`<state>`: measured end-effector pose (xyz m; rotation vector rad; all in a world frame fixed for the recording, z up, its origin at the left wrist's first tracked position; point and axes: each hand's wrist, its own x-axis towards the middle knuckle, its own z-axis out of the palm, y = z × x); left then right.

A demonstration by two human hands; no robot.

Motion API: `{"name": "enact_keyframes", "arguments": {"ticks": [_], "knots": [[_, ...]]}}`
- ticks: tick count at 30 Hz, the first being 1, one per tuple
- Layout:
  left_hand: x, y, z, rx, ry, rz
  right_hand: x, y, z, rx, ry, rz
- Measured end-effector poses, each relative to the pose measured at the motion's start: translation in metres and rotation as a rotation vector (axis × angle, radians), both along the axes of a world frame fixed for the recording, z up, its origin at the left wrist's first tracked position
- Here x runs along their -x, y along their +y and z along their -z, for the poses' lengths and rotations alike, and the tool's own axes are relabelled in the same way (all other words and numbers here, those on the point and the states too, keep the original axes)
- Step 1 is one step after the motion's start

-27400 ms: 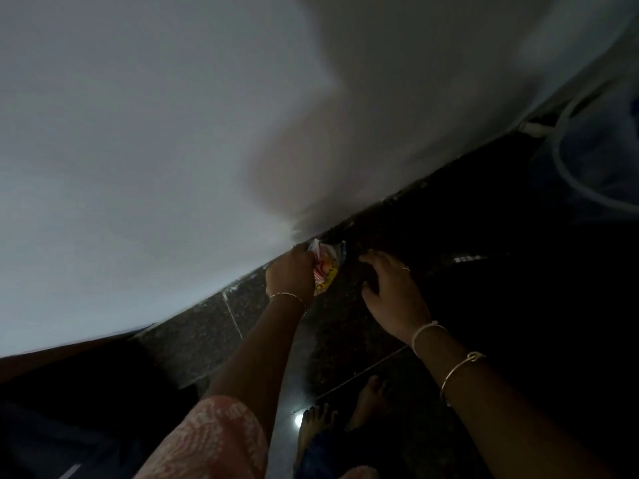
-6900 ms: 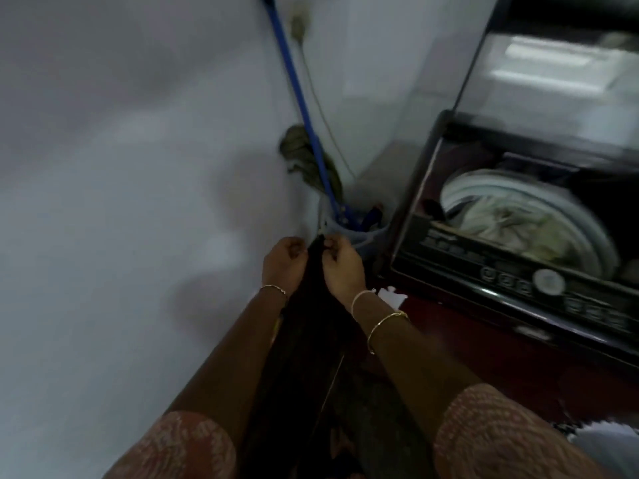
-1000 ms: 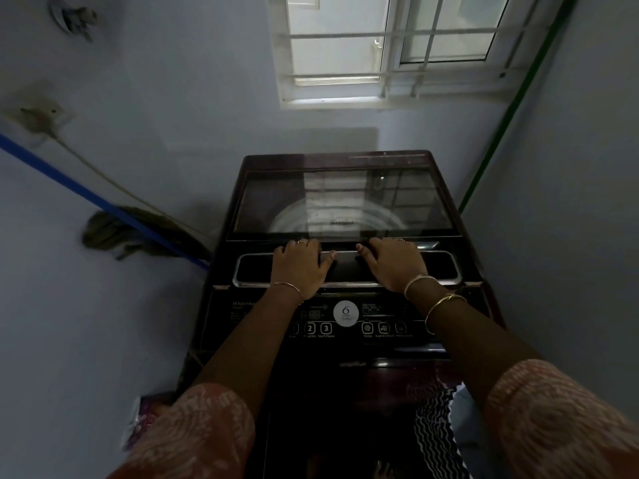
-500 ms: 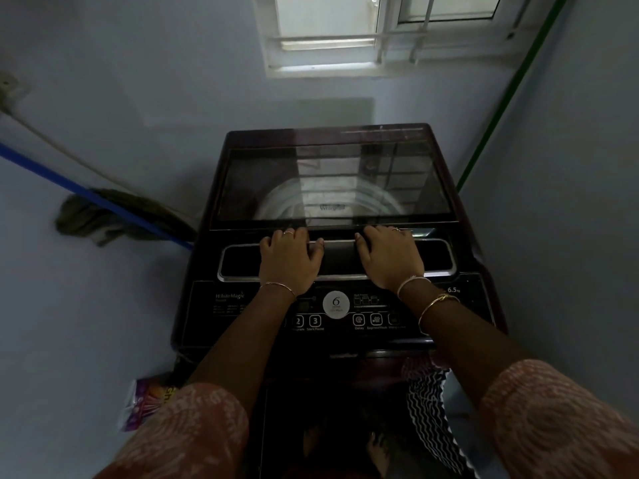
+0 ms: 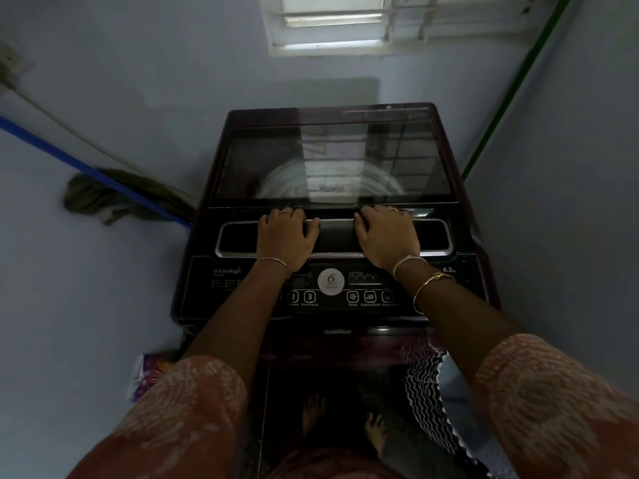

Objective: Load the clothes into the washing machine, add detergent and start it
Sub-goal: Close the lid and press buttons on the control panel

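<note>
A dark maroon top-loading washing machine (image 5: pixel 480 243) stands in front of me with its glass lid (image 5: pixel 332 160) down flat. The white drum shows faintly through the glass; I cannot make out the clothes inside. My left hand (image 5: pixel 285 236) and my right hand (image 5: pixel 385 235) lie palm-down, side by side, on the lid's front handle panel (image 5: pixel 333 238), holding nothing. Just below my wrists is the control panel (image 5: pixel 331 281) with its round badge and a row of buttons. A colourful detergent packet (image 5: pixel 148 371) lies on the floor at the machine's left.
A mop (image 5: pixel 103 198) with a blue handle (image 5: pixel 69 157) leans in the left corner. A green pipe (image 5: pixel 501 108) runs up the right wall and a window (image 5: pixel 332 22) is above. Striped cloth (image 5: pixel 428 392) hangs at the machine's right front, near my bare feet (image 5: pixel 313 409).
Both hands stay pressed on the lid's front panel, barely shifted. My view has tilted down a little, so the machine sits higher in frame and the floor packet shows more.
</note>
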<state>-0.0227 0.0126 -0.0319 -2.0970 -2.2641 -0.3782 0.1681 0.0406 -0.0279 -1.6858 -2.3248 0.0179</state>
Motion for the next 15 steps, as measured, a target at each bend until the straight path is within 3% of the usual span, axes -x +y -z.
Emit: {"name": "enact_keyframes", "arguments": {"ticks": [8,15], "knots": [[0.008,-0.005,-0.015,0.071,-0.131,0.012,0.008,0.007,-0.013,-0.028,-0.064,-0.032],[0.041,-0.02,-0.046,0.036,-0.08,-0.093,0.055,0.021,-0.049,0.006,0.033,-0.259]]}}
